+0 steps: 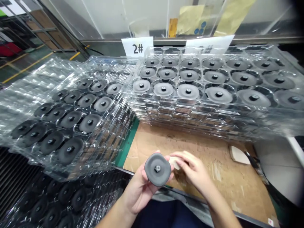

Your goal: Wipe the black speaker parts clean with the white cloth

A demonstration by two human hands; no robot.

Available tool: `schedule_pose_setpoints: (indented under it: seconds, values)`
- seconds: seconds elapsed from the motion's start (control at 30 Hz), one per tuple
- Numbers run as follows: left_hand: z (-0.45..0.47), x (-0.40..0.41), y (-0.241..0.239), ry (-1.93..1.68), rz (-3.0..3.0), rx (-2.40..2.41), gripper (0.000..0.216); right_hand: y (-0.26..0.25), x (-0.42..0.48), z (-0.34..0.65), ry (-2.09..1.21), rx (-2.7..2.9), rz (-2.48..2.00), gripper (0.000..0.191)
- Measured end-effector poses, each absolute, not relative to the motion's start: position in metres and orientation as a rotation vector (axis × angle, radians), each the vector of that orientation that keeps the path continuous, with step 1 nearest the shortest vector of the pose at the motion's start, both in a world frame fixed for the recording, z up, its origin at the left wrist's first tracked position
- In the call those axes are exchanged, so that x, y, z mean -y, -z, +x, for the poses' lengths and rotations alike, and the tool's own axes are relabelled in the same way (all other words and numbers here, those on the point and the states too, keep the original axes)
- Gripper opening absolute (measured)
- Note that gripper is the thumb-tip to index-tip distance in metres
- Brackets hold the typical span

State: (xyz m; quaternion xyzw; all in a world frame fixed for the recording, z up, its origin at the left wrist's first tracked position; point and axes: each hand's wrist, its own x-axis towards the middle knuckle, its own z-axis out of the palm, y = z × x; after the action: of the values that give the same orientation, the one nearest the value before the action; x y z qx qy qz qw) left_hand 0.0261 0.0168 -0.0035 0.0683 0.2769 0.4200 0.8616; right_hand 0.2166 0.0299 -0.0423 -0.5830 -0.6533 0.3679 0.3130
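My left hand (pixel 140 191) is closed around the edge of a dark grey rounded-square disc (pixel 158 169) with a short threaded stud at its centre. The disc's stud side faces up towards me. Just to its right, my right hand (pixel 194 169) pinches a small cream-coloured pad (pixel 174 162), which is close against the disc's right edge. Whether the pad touches the disc, I cannot tell. Both hands are over a sheet of brown cardboard (pixel 204 152) on the bench.
A stack of clear plastic trays (pixel 180 103) filled with similar discs stands behind the hands. Another tray stack (pixel 95 134) is at the left, and more discs sit in a tray (pixel 66 193) lower left. A cream-bladed tool (pixel 239 155) lies at the right. A "2#" sign (pixel 137 47) stands behind.
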Motion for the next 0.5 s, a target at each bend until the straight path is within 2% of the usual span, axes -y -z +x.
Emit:
schedule_pose_setpoints:
  seconds: [0.13, 0.3, 0.33, 0.43, 0.5]
  values:
    - [0.023, -0.019, 0.0, -0.862, 0.163, -0.464, 0.049, 0.068, -0.015, 0.209, -0.861, 1.695, -1.597, 0.027]
    - [0.03, -0.019, 0.0, -0.88, 0.472, -0.508, 0.051, 0.045, -0.004, 0.222, -0.736, 1.527, -1.689, 0.027]
    - [0.031, -0.018, 0.003, -0.911, 0.637, -0.588, 0.057, 0.04, 0.0, 0.225, -0.719, 1.505, -1.696, 0.027]
    - [0.034, -0.014, 0.012, -0.972, 1.3, -0.831, 0.092, 0.035, 0.013, 0.227, -0.652, 1.486, -1.676, 0.031]
    - [0.034, -0.012, 0.016, -0.975, 1.65, -0.88, 0.106, 0.038, 0.024, 0.224, -0.624, 1.522, -1.614, 0.035]
